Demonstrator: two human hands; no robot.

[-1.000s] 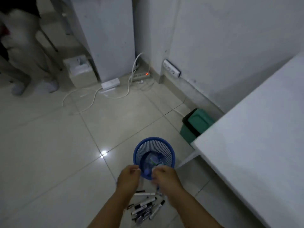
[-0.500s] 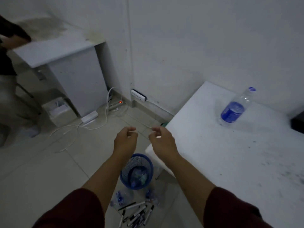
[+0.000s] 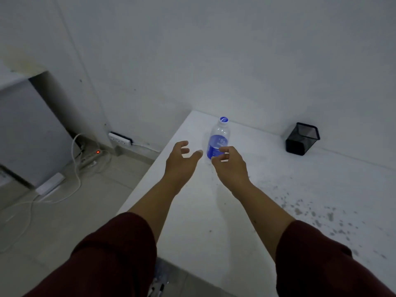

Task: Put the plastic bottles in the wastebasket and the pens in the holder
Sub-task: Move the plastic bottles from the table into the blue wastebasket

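Bottle (image 3: 218,139) collection is the step we judge in hand: it stands upright on the table (image 3: 214,221), just beyond our right hand (image 3: 230,162), whose loosely curled fingers hold nothing. Our left hand (image 3: 181,160) hangs spread and empty beside it. Next we must close round the bottle's body; the holder (image 3: 302,139) sits far right of both hands.

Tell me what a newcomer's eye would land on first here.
Two bare hands reaching out over the white table, the left hand spread open, the right hand curling toward the bottle. That blue-labelled bottle stands upright near the table's far edge. A black mesh holder sits by the wall, to the right.
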